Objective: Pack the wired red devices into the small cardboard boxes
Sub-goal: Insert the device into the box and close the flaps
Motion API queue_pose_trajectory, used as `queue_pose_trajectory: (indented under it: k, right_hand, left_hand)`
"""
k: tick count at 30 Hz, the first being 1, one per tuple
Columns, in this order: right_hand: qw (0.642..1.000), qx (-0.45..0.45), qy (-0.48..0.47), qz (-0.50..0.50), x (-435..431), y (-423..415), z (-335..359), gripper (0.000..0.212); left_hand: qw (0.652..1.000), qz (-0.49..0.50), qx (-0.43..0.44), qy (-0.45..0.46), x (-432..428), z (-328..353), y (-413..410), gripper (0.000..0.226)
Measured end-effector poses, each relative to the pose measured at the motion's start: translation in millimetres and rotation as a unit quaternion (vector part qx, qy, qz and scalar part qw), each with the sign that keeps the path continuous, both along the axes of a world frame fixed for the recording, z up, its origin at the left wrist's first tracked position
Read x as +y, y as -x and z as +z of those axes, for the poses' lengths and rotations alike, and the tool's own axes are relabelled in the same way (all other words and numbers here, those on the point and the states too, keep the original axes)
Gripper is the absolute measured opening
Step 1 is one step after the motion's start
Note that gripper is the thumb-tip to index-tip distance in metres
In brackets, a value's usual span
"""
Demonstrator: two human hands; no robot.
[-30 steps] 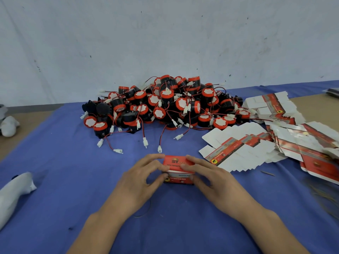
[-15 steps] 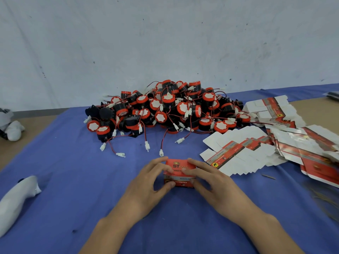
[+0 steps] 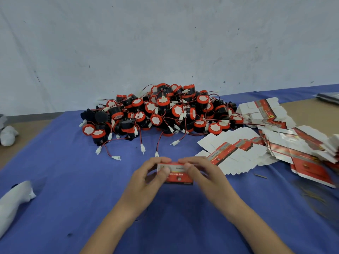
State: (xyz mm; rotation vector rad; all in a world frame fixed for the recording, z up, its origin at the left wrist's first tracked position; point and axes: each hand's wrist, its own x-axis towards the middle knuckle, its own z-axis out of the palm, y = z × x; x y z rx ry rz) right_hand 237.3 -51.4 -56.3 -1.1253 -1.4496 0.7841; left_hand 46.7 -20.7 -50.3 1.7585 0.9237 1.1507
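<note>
A small red and white cardboard box [image 3: 176,174] is held just above the blue cloth, its printed side facing me. My left hand [image 3: 146,180] grips its left end, thumb on the front face. My right hand [image 3: 205,177] grips its right end with fingers curled over the top edge. Behind them lies a big pile of wired red devices [image 3: 161,112], red and black drums with red wires and white plugs. Flat unfolded boxes [image 3: 244,153] are spread to the right.
A blue cloth [image 3: 73,180] covers the table, with bare brown table [image 3: 310,112] at the far right. White cloth bundles lie at the left, one bundle [image 3: 12,200] near and another bundle [image 3: 7,134] farther back. A grey wall stands behind the pile.
Both hands have lifted the box off the cloth and tipped it so its side face points toward me. The fingers shifted from pressing on top to gripping both ends.
</note>
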Motion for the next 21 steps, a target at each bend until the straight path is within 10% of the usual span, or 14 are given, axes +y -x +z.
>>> queue_pose_trajectory:
  k: [4, 15, 21]
  right_hand:
    - [0.989, 0.147, 0.004, 0.005, -11.0, 35.1, 14.2, 0.021]
    - [0.988, 0.156, -0.007, 0.017, -31.8, 63.3, 33.3, 0.025]
    - [0.98, 0.137, -0.06, -0.13, -57.3, 25.9, 55.9, 0.027]
  left_hand:
    - [0.991, 0.085, -0.074, -0.07, -26.3, 11.6, -31.3, 0.017]
    - [0.952, 0.246, -0.181, -0.015, -44.9, 8.3, -46.2, 0.03]
    - [0.985, 0.059, -0.159, 0.018, -56.1, 39.4, -77.2, 0.033]
